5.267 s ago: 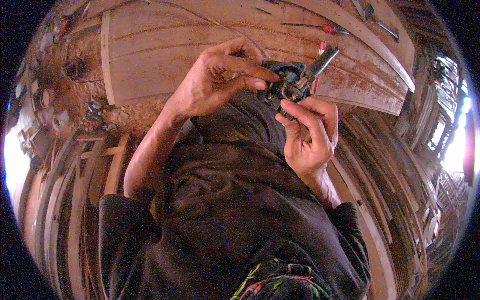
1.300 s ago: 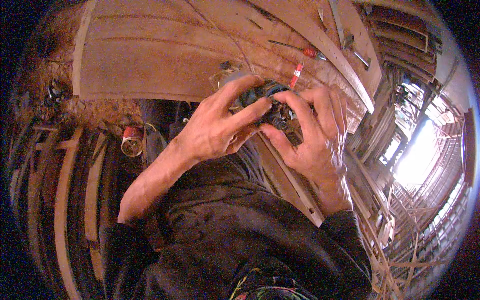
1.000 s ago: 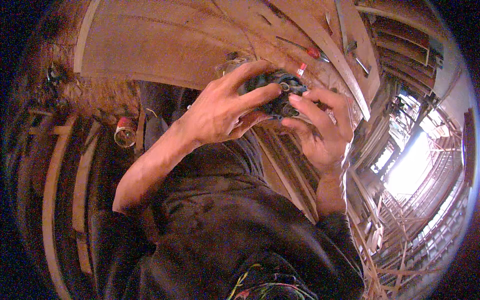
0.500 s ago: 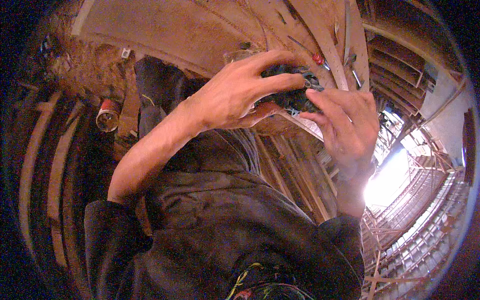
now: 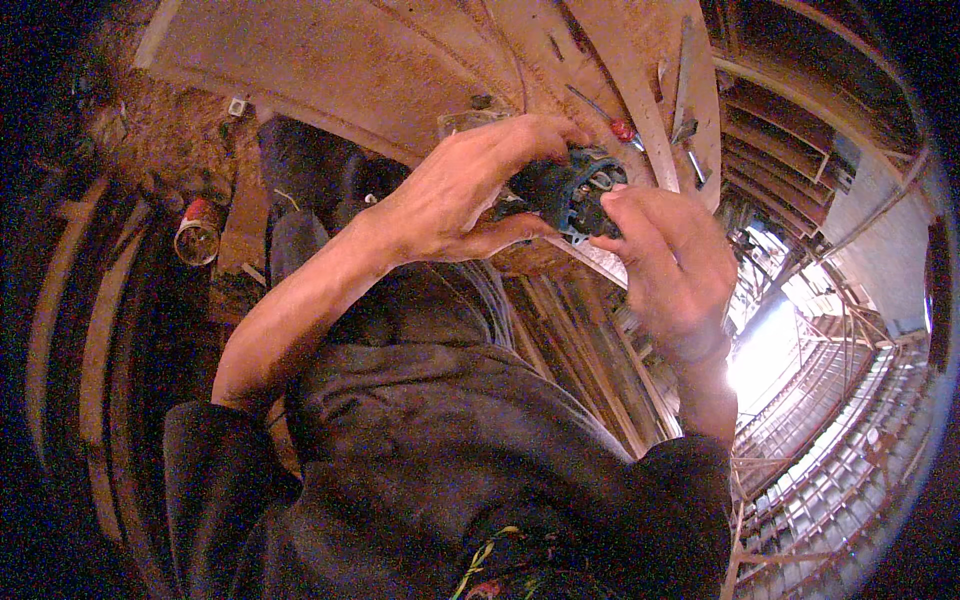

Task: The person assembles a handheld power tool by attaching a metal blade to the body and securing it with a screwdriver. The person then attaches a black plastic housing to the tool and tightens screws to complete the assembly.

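A dark blue-black housing (image 5: 548,190), with an open end that shows metal parts inside, is held above the edge of a wooden worktop (image 5: 300,60). It looks like the body of a power tool, though the exact kind is unclear. My left hand (image 5: 470,190) wraps round it from the left, thumb below and fingers over the top. At the open end, my right hand (image 5: 680,250) has thumb and fingertips closed on a small black piece (image 5: 600,215). Whether that piece is separate from the housing I cannot tell.
A screwdriver with a red handle (image 5: 624,131) lies on the worktop beyond my hands, near long wood strips (image 5: 640,75). A clear plastic container (image 5: 458,123) sits behind my left hand. At left stands a red tin can (image 5: 198,240). Stacked boards (image 5: 580,350) lie below.
My left fingers have lifted back off the housing's open end, so its inside now shows. The right hand has shifted slightly down and left, still pinching at that end.
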The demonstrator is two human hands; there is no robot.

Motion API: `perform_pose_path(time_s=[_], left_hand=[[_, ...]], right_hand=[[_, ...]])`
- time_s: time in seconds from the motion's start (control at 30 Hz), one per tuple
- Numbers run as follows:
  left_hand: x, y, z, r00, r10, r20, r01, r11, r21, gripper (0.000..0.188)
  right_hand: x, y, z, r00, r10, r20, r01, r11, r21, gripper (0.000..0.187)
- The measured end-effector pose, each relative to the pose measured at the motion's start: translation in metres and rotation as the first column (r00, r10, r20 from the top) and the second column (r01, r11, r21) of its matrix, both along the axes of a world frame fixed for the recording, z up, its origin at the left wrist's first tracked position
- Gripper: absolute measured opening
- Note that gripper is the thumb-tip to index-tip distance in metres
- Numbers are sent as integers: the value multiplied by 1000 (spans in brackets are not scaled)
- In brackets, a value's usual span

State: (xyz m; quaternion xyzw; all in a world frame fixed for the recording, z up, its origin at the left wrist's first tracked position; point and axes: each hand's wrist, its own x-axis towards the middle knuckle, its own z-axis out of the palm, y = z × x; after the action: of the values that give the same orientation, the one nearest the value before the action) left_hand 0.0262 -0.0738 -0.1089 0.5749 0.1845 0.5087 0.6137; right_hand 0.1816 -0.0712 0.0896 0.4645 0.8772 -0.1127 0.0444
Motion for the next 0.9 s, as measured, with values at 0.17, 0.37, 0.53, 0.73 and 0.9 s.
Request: perform_pose_path(time_s=[0.17, 0.37, 0.53, 0.73, 0.9], left_hand=[[-6, 5, 3, 999, 8, -34, -6, 998, 58, 58], [-7, 5, 3, 1000, -13, -12, 13, 999, 47, 56], [-3, 3, -3, 998, 49, 39, -53, 995, 88, 55], [-7, 1, 0, 1000, 9, -27, -8, 999, 45, 55], [-6, -1, 0, 998, 65, 12, -66, 995, 77, 54]], right_hand=[[-4, 3, 6, 995, 55, 83, -54, 998, -17, 38], [-11, 4, 9, 993, 41, 113, -35, 998, -54, 37], [-11, 3, 10, 994, 44, 101, -37, 996, -75, 43], [-9, 8, 12, 990, 86, 107, -74, 991, -110, 47], [-13, 8, 13, 985, 70, 159, -48, 990, -135, 46]])
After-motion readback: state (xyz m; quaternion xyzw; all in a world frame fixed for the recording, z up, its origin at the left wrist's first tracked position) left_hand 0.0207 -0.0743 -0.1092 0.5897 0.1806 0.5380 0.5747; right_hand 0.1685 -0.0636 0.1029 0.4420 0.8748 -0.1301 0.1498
